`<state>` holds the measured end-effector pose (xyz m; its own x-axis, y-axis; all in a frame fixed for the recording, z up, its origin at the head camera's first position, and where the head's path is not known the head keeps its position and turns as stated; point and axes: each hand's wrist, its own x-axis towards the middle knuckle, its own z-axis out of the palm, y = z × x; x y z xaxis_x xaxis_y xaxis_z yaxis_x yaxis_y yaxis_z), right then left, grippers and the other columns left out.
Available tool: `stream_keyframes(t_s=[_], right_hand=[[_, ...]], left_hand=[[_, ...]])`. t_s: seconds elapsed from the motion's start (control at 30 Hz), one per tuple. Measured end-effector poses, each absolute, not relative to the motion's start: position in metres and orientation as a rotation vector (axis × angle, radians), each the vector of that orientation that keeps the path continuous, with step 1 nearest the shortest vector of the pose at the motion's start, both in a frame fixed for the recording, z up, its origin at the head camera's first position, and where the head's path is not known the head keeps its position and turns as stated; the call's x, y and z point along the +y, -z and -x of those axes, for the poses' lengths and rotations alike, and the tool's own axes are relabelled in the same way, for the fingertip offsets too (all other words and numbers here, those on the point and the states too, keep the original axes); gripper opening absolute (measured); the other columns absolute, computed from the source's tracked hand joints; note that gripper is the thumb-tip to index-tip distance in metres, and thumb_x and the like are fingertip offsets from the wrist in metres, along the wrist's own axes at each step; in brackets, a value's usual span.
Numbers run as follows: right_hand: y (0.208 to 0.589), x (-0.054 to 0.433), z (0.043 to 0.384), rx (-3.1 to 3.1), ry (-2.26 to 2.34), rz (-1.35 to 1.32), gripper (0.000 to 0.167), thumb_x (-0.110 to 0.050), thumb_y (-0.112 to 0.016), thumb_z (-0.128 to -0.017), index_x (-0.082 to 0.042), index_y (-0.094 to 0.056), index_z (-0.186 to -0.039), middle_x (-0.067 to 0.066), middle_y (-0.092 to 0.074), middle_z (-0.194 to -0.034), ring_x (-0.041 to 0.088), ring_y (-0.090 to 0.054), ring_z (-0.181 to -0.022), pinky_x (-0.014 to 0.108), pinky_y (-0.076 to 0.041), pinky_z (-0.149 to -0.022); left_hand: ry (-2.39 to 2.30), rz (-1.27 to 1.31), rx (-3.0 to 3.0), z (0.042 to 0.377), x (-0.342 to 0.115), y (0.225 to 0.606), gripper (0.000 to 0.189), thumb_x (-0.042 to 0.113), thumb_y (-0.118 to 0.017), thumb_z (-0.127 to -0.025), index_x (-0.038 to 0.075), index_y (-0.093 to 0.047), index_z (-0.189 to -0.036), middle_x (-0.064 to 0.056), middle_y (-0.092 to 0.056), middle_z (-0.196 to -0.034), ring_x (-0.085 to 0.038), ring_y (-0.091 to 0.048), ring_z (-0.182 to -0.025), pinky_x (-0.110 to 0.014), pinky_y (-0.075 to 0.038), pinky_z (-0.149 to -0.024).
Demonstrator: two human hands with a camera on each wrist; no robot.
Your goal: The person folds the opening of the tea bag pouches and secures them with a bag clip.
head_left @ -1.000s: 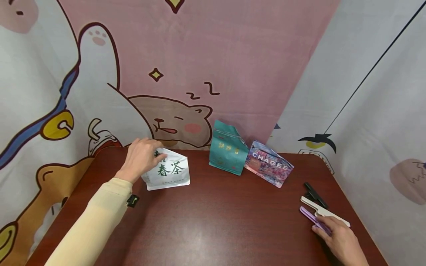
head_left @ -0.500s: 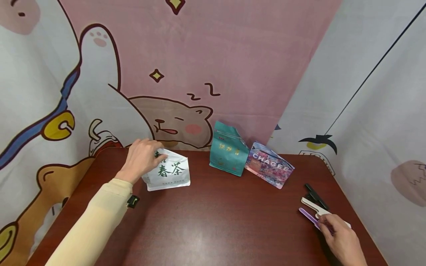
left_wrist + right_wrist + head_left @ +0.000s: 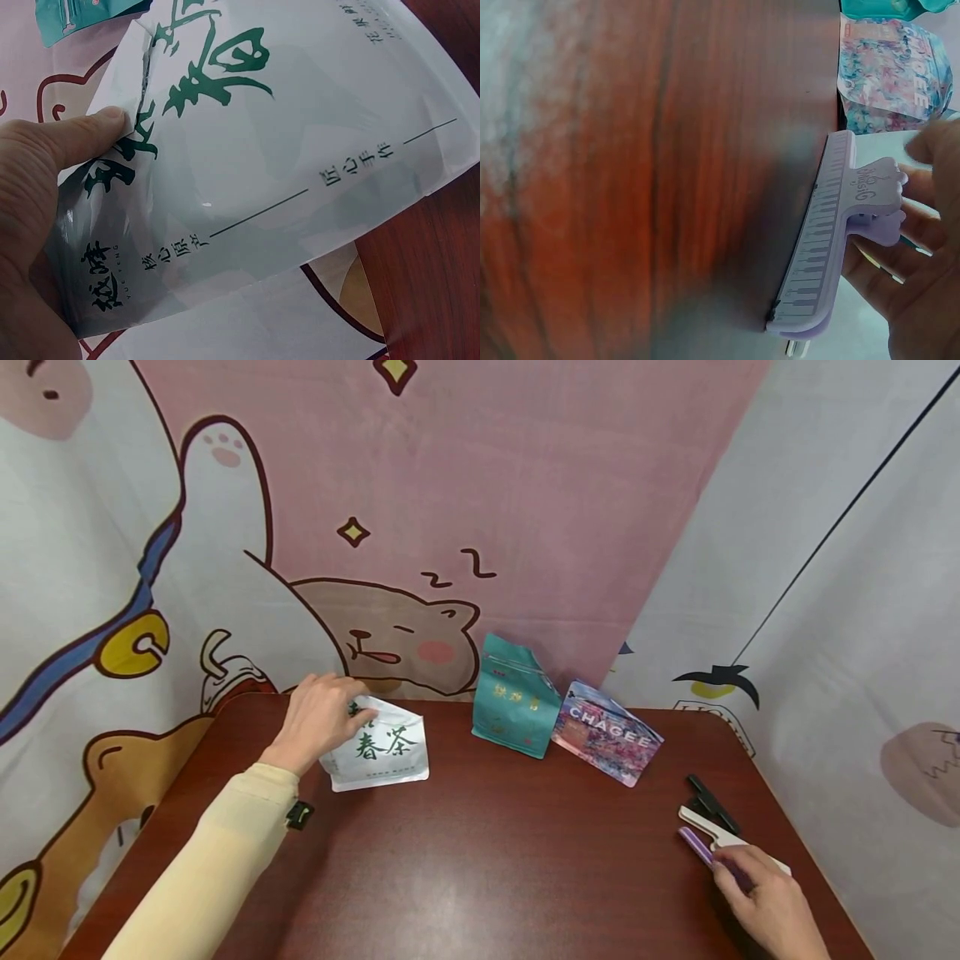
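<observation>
On the left of the table, my left hand [image 3: 318, 714] grips the folded top corner of a white tea pouch [image 3: 382, 758] with green lettering. In the left wrist view, the thumb presses on the fold of the pouch [image 3: 240, 150], and the fingers behind it are hidden. At the right edge, my right hand [image 3: 768, 897] holds a purple bag clip [image 3: 696, 845] between thumb and fingers. The right wrist view shows piano keys printed on the clip [image 3: 817, 247], with fingers by its handles. A white bag clip [image 3: 708, 822] lies just beyond it, partly covered by the hand.
A black bag clip [image 3: 712, 802] lies behind the white one. At the back of the table stand a teal pouch [image 3: 515, 702] and a colourful CHAGEE pouch [image 3: 607, 735], side by side. A printed cloth [image 3: 525, 510] hangs behind the table.
The purple clip has turned and shifted slightly in my right hand's fingers, outward and then back. The left hand and the white pouch keep their place.
</observation>
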<state>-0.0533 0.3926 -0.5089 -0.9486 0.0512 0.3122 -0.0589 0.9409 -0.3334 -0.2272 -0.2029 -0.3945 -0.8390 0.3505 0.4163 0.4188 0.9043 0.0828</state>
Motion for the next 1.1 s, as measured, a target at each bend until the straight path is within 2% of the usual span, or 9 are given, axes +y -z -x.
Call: stream_keyframes(t_s=[0.07,0.1,0.27,0.43,0.57,0.8,1.0,1.1], right_hand=[[0.509,0.392,0.053,-2.809,-0.489,0.000,0.025,-0.010,-0.084,-0.080,-0.005,-0.074,-0.103,0.021,-0.070,-0.106,0.047,-0.068,-0.092,0.067,-0.053,-0.076],[0.509,0.392,0.053,-2.819,-0.485,-0.001,0.028,-0.009,-0.085,-0.079,-0.005,-0.074,-0.104,0.021,-0.070,-0.107,0.047,-0.068,-0.093,0.068,-0.053,-0.075],[0.509,0.392,0.053,-2.848,-0.488,0.021,0.039,-0.001,-0.085,-0.076,-0.002,-0.072,-0.113,0.026,-0.069,-0.110,0.049,-0.067,-0.092,0.068,-0.053,-0.077],[0.506,0.394,0.055,-2.928,-0.482,0.117,0.046,-0.004,-0.083,-0.079,0.004,-0.066,-0.121,0.036,-0.064,-0.116,0.057,-0.064,-0.099,0.071,-0.050,-0.083],[0.502,0.397,0.057,-3.013,-0.466,0.242,0.051,-0.010,-0.081,-0.082,0.009,-0.060,-0.124,0.039,-0.063,-0.114,0.056,-0.064,-0.097,0.069,-0.050,-0.084],[0.497,0.398,0.059,-3.089,-0.429,0.307,0.048,-0.018,-0.082,-0.082,0.014,-0.064,-0.113,0.032,-0.068,-0.095,0.041,-0.067,-0.077,0.063,-0.053,-0.076],[0.497,0.397,0.059,-3.108,-0.406,0.302,0.053,-0.022,-0.084,-0.082,0.015,-0.064,-0.114,0.033,-0.069,-0.096,0.043,-0.067,-0.080,0.063,-0.054,-0.076],[0.497,0.396,0.059,-3.066,-0.402,0.238,0.048,-0.021,-0.085,-0.081,0.013,-0.067,-0.110,0.030,-0.070,-0.092,0.042,-0.067,-0.078,0.064,-0.054,-0.075]], left_hand=[[0.237,0.563,-2.669,0.227,-0.203,0.395,0.033,0.029,-0.087,-0.085,0.005,-0.079,-0.106,-0.011,-0.078,-0.101,-0.029,-0.064,-0.083,-0.042,-0.043,-0.072],[0.236,0.563,-2.667,0.227,-0.203,0.395,0.033,0.029,-0.087,-0.085,0.005,-0.079,-0.106,-0.011,-0.078,-0.101,-0.029,-0.064,-0.083,-0.042,-0.044,-0.073],[0.237,0.570,-2.665,0.228,-0.202,0.395,0.034,0.030,-0.086,-0.085,0.005,-0.079,-0.106,-0.012,-0.078,-0.101,-0.029,-0.064,-0.084,-0.043,-0.045,-0.074],[0.235,0.569,-2.667,0.228,-0.203,0.395,0.034,0.030,-0.086,-0.085,0.005,-0.079,-0.107,-0.012,-0.078,-0.102,-0.029,-0.064,-0.084,-0.043,-0.045,-0.074],[0.232,0.572,-2.661,0.229,-0.203,0.396,0.034,0.030,-0.087,-0.085,0.005,-0.079,-0.107,-0.011,-0.078,-0.101,-0.029,-0.064,-0.084,-0.043,-0.045,-0.073],[0.242,0.561,-2.674,0.228,-0.204,0.394,0.034,0.029,-0.086,-0.085,0.005,-0.078,-0.108,-0.012,-0.078,-0.102,-0.031,-0.065,-0.087,-0.047,-0.047,-0.078],[0.238,0.571,-2.663,0.228,-0.204,0.394,0.034,0.029,-0.087,-0.085,0.005,-0.078,-0.107,-0.012,-0.078,-0.102,-0.030,-0.064,-0.085,-0.046,-0.047,-0.076],[0.235,0.577,-2.660,0.228,-0.204,0.395,0.034,0.029,-0.087,-0.085,0.005,-0.078,-0.106,-0.012,-0.078,-0.102,-0.031,-0.064,-0.085,-0.047,-0.047,-0.076]])
